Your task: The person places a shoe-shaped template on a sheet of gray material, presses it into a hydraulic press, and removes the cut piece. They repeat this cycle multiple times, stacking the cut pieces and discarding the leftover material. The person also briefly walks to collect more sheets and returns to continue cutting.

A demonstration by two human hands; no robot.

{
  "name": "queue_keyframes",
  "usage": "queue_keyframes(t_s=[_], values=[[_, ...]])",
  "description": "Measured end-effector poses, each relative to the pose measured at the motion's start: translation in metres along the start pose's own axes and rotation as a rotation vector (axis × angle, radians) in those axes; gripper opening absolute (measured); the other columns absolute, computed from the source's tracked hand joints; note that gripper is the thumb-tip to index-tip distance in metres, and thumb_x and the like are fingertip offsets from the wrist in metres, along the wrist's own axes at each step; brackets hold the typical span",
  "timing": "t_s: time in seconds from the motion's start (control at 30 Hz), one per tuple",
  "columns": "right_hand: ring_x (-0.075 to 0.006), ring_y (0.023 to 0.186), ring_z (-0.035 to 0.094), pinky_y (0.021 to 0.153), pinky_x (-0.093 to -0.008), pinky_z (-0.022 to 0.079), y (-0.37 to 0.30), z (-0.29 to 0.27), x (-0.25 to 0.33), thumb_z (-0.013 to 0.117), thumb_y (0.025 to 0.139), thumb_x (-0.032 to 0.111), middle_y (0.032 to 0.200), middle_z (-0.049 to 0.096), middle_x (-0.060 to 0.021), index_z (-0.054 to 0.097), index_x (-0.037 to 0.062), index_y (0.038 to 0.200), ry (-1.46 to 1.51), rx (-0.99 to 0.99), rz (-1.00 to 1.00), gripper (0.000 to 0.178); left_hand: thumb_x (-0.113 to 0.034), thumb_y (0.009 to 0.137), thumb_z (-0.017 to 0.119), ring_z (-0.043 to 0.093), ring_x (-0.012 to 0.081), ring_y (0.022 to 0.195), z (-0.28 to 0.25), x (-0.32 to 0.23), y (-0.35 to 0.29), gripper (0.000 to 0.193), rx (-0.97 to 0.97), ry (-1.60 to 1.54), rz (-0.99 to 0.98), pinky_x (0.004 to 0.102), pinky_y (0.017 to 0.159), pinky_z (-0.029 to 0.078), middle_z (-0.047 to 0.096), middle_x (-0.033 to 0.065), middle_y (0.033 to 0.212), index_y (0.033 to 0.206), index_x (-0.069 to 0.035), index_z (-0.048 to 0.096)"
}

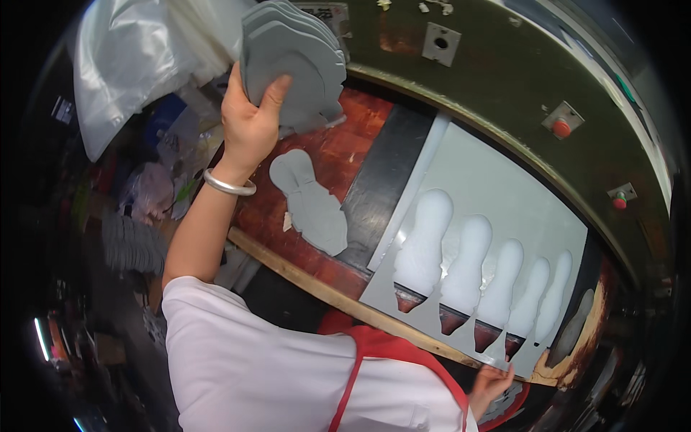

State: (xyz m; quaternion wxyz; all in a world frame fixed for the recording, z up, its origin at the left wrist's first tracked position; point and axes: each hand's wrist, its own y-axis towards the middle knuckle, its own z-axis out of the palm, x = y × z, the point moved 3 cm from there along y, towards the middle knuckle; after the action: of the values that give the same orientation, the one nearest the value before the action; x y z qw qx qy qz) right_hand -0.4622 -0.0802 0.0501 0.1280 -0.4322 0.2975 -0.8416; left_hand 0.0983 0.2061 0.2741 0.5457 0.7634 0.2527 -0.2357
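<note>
My left hand (252, 119) is raised at the upper left, its thumb and fingers closed around a stack of grey sole-shaped pieces (306, 72). At the lower right, my right hand (491, 383) pinches the near edge of a grey sheet (533, 187) with a row of sole-shaped cut-outs. White surface shows through most of each hole, and dark red table through the near ends of several. A grey sole-shaped piece (313, 205) lies alone on the red tabletop, below my left hand.
A green machine beam (497, 86) with a red push button (561, 128) crosses behind the sheet. Clear plastic bags (129, 72) hang at the upper left. Grey pieces (133, 241) are piled below them. A red basin (520, 403) with grey scraps sits by my right hand.
</note>
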Motion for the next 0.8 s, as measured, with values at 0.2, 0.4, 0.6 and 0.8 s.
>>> queue_keyframes(t_s=[0.2,0.4,0.6,0.8], values=[[-0.0288,0.118,0.053,0.103,-0.0408,0.041,0.078,-0.025,0.071,0.051,0.090,0.018,0.125,0.057,-0.0149,0.052,-0.0039,0.124,-0.187,-0.045,-0.195,0.040,0.004,0.074,0.062,0.062,0.0317,0.104,0.012,0.061,-0.101,0.041,0.622,0.322,0.599,0.0432,0.097,0.050,0.064,0.0132,0.112,0.115,-0.001,0.060],[-0.0250,0.109,0.056,0.098,-0.0382,0.043,0.128,-0.041,0.147,0.056,0.090,0.020,0.119,0.061,-0.0101,0.050,0.0004,0.131,-0.652,-0.190,-0.427,0.046,0.004,0.078,0.053,0.053,0.0303,0.118,0.008,0.079,-0.190,0.044,0.830,0.415,0.384,0.0526,0.107,0.037,0.057,0.0158,0.122,0.120,-0.007,0.058],[-0.0164,0.089,0.058,0.081,-0.0307,0.047,0.146,-0.026,0.171,0.067,0.087,0.024,0.100,0.065,-0.0061,0.063,-0.0011,0.111,-1.370,0.145,-0.484,0.035,-0.013,0.070,0.064,0.054,0.0300,0.093,0.029,-0.016,-0.227,0.052,0.700,0.526,0.072,0.0421,0.081,0.043,0.056,0.0149,0.103,0.121,-0.007,0.058],[-0.0107,0.084,0.057,0.076,-0.0261,0.046,0.105,0.004,0.151,0.059,0.090,0.009,0.089,0.063,-0.0024,0.061,0.0001,0.098,-1.227,0.429,-0.472,0.012,-0.018,0.083,0.068,0.054,0.0411,0.105,0.123,-0.052,-0.280,0.060,0.539,0.298,-0.490,0.0426,0.088,0.046,0.054,0.0231,0.113,0.134,-0.001,0.043]])
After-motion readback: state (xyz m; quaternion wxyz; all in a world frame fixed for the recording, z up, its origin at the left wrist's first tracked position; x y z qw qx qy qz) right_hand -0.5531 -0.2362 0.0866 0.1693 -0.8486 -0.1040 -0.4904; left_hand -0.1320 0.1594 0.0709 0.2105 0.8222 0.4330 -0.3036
